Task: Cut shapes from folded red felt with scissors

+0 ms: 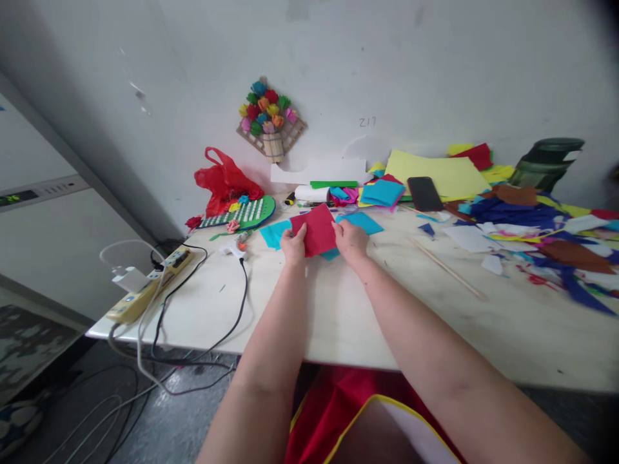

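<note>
A square of red paper (315, 231) is held up between my two hands, over the middle of the table. My left hand (293, 245) pinches its left edge, thumb on top. On the opposite edge, my right hand (350, 240) grips the paper with its fingers closed. Blue paper squares lie behind and beneath it, one blue sheet (273, 234) showing at the left and another blue sheet (366, 222) at the right. Whether the red paper is one layer or several, I cannot tell.
A glue gun (236, 250) with its cord and a yellow power strip (149, 283) sit left. Behind are a red plastic bag (227, 177) and a green board (251, 212). Rightward lie a wooden stick (447, 267), a phone (425, 194), paper scraps (575, 254) and a bottle (546, 164).
</note>
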Demonstrator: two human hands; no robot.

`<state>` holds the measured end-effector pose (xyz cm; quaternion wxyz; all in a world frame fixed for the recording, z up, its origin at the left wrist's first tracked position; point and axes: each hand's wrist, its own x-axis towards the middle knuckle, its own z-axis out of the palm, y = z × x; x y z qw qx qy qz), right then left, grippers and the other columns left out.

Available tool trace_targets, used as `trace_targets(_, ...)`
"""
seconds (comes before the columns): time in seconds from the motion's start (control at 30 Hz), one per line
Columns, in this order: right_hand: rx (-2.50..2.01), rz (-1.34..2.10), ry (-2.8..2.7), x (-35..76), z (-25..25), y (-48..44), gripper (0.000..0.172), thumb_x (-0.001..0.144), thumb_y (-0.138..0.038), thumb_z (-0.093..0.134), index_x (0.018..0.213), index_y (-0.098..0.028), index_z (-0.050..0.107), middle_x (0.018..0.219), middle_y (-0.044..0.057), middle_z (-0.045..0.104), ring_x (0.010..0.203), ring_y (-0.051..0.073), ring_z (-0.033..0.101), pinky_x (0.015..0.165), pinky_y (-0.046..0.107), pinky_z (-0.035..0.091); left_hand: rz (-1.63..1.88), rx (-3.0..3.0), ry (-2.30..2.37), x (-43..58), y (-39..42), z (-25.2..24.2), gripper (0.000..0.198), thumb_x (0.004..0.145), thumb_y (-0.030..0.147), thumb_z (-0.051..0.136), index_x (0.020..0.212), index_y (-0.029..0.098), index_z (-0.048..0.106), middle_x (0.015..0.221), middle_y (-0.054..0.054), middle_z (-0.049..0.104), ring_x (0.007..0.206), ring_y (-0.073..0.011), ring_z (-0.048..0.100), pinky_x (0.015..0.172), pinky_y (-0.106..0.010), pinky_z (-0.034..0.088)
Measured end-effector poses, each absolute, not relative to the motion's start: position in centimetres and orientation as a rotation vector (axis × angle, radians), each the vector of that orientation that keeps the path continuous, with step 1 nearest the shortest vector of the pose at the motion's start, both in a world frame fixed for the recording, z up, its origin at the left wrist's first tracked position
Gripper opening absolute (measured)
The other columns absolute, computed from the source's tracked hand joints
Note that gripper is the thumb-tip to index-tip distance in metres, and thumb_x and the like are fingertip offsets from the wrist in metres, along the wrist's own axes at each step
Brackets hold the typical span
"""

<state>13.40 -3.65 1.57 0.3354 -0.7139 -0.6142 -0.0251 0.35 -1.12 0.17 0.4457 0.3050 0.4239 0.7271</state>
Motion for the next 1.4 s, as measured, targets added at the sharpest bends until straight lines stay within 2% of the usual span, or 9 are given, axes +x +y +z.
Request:
trace_targets(0.13, -1.864, -0.070, -1.586, 13.7, 1.5, -3.6, 0.040, 0.091, -0.041, 0.033, 0.090, -0.017, 0.066, 0.078, 0.012, 0.066, 0.068, 0.021, 0.055, 0.055, 0.027, 0.026, 1.856, 0.707, 1.135, -0.1, -1.0, 0.3, 0.036, 0.055, 0.031, 0.075, 0.082, 0.015, 0.057, 0.060, 0.002, 0.058, 0.053, -0.0113, 0.057, 0.055, -0.023, 0.046)
trace_targets(0.3, -1.828, -0.058, -1.552, 13.8, 1.5, -3.5, 0.040, 0.091, -0.041, 0.034, 0.087, -0.017, 0.065, 0.076, 0.010, 0.065, 0.066, 0.020, 0.054, 0.055, 0.027, 0.025, 1.794, 0.721, 1.015, 0.0, -1.5, 1.0, 0.036, 0.059, 0.035, 0.074, 0.086, 0.015, 0.060, 0.070, -0.002, 0.063, 0.064, -0.0116, 0.060, 0.062, -0.022, 0.047)
trace_targets(0.57, -1.731, 0.044, -1.463, 14.3, 1.0, -3.1, 0.035, 0.088, -0.040, 0.038, 0.079, -0.017, 0.063, 0.074, 0.009, 0.064, 0.068, 0.020, 0.053, 0.058, 0.027, 0.028, 1.522, 0.839, 0.953, -0.2, -1.7, 0.6, 0.033, 0.049, 0.032, 0.079, 0.063, 0.014, 0.054, 0.059, -0.002, 0.061, 0.050, -0.0106, 0.053, 0.047, -0.022, 0.041)
trace_targets(0.8, -1.293, 0.553, -1.232, 14.8, 0.2, -1.8, 0.035, 0.074, -0.049, 0.051, 0.056, -0.019, 0.053, 0.052, -0.001, 0.051, 0.057, 0.016, 0.046, 0.057, 0.028, 0.034, 1.494, 0.880, 0.875, -0.4, -1.4, 0.4, 0.040, 0.047, 0.036, 0.080, 0.058, 0.015, 0.049, 0.055, 0.000, 0.058, 0.049, -0.0089, 0.052, 0.048, -0.021, 0.040)
trace_targets(1.0, -0.993, 1.002, -1.001, 14.6, -0.1, -1.7, 0.033, 0.055, -0.048, 0.069, 0.065, -0.019, 0.059, 0.054, -0.002, 0.056, 0.057, 0.017, 0.052, 0.057, 0.030, 0.041, 1.460, 0.912, 0.886, -0.2, -1.8, 0.7, 0.041, 0.047, 0.039, 0.080, 0.056, 0.015, 0.048, 0.056, -0.001, 0.059, 0.051, -0.0106, 0.054, 0.051, -0.022, 0.041)
trace_targets(1.1, -1.065, 0.911, -1.015, 14.7, -0.2, -1.6, 0.034, 0.053, -0.048, 0.071, 0.058, -0.019, 0.054, 0.048, -0.005, 0.048, 0.052, 0.014, 0.047, 0.053, 0.028, 0.039, 1.445, 0.918, 0.917, -0.2, -1.7, 0.7, 0.043, 0.045, 0.040, 0.081, 0.057, 0.015, 0.048, 0.056, -0.001, 0.059, 0.054, -0.0128, 0.056, 0.052, -0.024, 0.042)
trace_targets(1.23, -1.219, 0.658, -1.062, 14.9, -0.4, -1.6, 0.043, 0.065, -0.045, 0.065, 0.047, -0.021, 0.034, 0.042, -0.008, 0.022, 0.047, 0.008, 0.028, 0.049, 0.024, 0.027, 1.458, 0.917, 0.955, -0.1, -1.8, 0.7, 0.045, 0.044, 0.041, 0.081, 0.054, 0.016, 0.045, 0.053, -0.001, 0.057, 0.050, -0.0116, 0.054, 0.049, -0.023, 0.041)
trace_targets(1.33, -1.278, 0.569, -1.095, 15.0, -0.2, -1.8, 0.044, 0.073, -0.041, 0.058, 0.048, -0.021, 0.028, 0.045, -0.008, 0.018, 0.049, 0.008, 0.022, 0.049, 0.025, 0.022, 1.490, 0.929, 0.942, -0.1, -1.9, 0.8, 0.041, 0.048, 0.041, 0.080, 0.057, 0.014, 0.051, 0.053, 0.000, 0.057, 0.048, -0.0096, 0.053, 0.050, -0.022, 0.041)
trace_targets(1.4, -1.288, 0.558, -1.103, 15.0, -0.1, -2.0, 0.043, 0.074, -0.040, 0.057, 0.049, -0.021, 0.027, 0.045, -0.008, 0.018, 0.049, 0.008, 0.020, 0.049, 0.025, 0.020, 1.525, 0.917, 0.884, -0.1, -1.9, 0.9, 0.040, 0.049, 0.038, 0.080, 0.072, 0.012, 0.060, 0.057, 0.000, 0.060, 0.053, -0.0102, 0.056, 0.054, -0.022, 0.044)
